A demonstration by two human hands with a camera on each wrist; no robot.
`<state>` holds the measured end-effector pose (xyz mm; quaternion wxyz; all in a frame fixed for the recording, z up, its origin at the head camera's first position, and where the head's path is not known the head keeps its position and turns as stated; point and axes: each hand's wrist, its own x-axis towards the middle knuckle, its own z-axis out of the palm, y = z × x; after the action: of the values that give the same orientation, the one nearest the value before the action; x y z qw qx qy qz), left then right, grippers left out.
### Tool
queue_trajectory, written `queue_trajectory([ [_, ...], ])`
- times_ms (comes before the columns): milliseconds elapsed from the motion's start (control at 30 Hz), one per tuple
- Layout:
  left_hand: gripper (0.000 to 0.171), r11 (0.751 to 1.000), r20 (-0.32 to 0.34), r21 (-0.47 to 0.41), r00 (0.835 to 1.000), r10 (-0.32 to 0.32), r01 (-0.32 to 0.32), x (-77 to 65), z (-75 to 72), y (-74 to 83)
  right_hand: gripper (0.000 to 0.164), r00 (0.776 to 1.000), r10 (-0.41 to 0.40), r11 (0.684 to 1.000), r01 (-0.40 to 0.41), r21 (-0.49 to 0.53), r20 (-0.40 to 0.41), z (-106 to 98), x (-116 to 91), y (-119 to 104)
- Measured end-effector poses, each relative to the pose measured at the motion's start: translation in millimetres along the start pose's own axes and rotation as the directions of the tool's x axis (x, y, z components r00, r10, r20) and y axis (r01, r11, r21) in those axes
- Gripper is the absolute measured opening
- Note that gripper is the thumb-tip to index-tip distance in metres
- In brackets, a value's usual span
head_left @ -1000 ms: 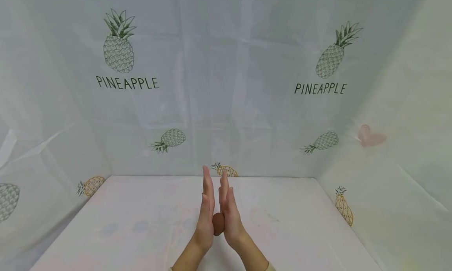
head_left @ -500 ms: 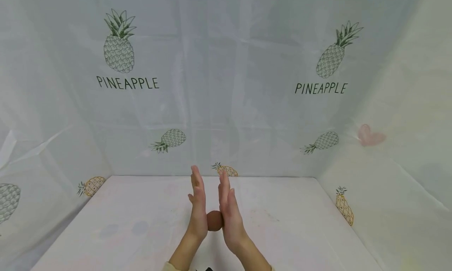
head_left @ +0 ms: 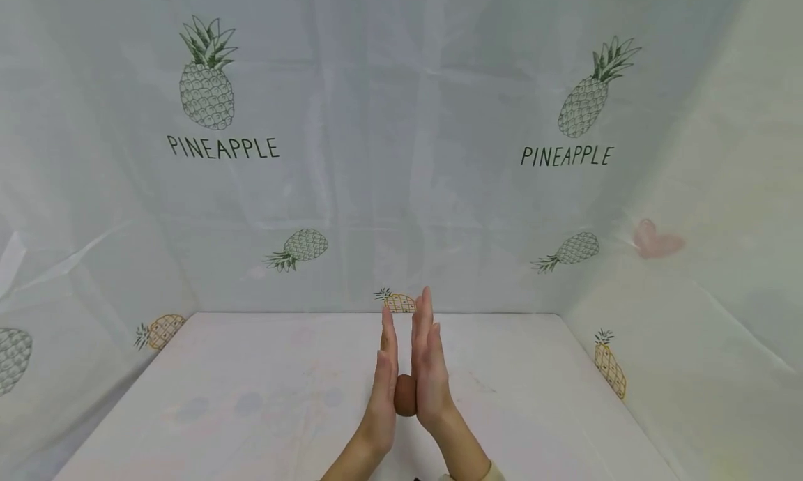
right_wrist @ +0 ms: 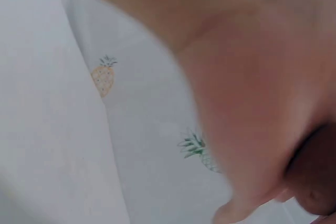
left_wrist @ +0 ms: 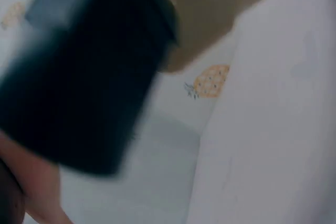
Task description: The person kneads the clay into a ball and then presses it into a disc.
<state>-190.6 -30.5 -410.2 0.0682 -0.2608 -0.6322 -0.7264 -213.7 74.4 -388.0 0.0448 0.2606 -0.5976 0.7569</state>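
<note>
A brown ball of clay (head_left: 405,396), taller than wide in the head view, sits between the two palms above the table. My left hand (head_left: 383,401) presses it from the left, fingers straight and pointing up and away. From the other side the palm of my right hand (head_left: 433,383) presses on it, its fingers just as straight. In the right wrist view part of the clay ball (right_wrist: 317,177) shows against the right palm (right_wrist: 252,93). A large dark blurred shape (left_wrist: 89,77) covers much of the left wrist view, with only a sliver of hand (left_wrist: 37,182) below it.
A white table (head_left: 251,369) with faint coloured smudges lies under the hands. Pale sheeting (head_left: 401,153) printed with pineapples walls off the back and both sides. A beige sleeve (head_left: 492,472) covers the right forearm near the bottom edge.
Both hands shifted left and then right with the clay ball between them. The left hand slid against the right, and the ball's outline went from oval to round to a blunt upright shape.
</note>
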Motion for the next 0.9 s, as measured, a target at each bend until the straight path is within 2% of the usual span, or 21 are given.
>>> queue_trajectory([
  [233,0.059,0.998,-0.007,-0.027,0.999,0.048,-0.048,-3.8,-3.4,16.9,0.059,1.000,0.009,0.999,-0.010,-0.043,-0.015,5,2,12],
  [400,0.058,0.998,-0.064,-0.007,0.996,0.062,-0.062,-3.4,-13.1,20.8,0.055,0.994,0.100,0.991,-0.094,-0.094,0.055,11,0,21],
  [633,0.057,0.998,-0.164,0.014,0.985,0.060,-0.059,2.9,-33.1,19.2,0.055,0.969,0.190,0.978,-0.173,-0.116,0.160,23,-7,23],
  [767,0.056,0.999,-0.200,0.014,0.979,0.042,-0.040,8.5,-40.8,12.6,0.056,0.966,0.182,0.980,-0.162,-0.118,0.182,28,-10,16],
  [900,0.056,0.999,-0.196,0.049,0.980,0.031,-0.022,12.1,-39.8,2.6,0.055,0.976,0.114,0.989,-0.093,-0.115,0.186,29,-11,7],
])
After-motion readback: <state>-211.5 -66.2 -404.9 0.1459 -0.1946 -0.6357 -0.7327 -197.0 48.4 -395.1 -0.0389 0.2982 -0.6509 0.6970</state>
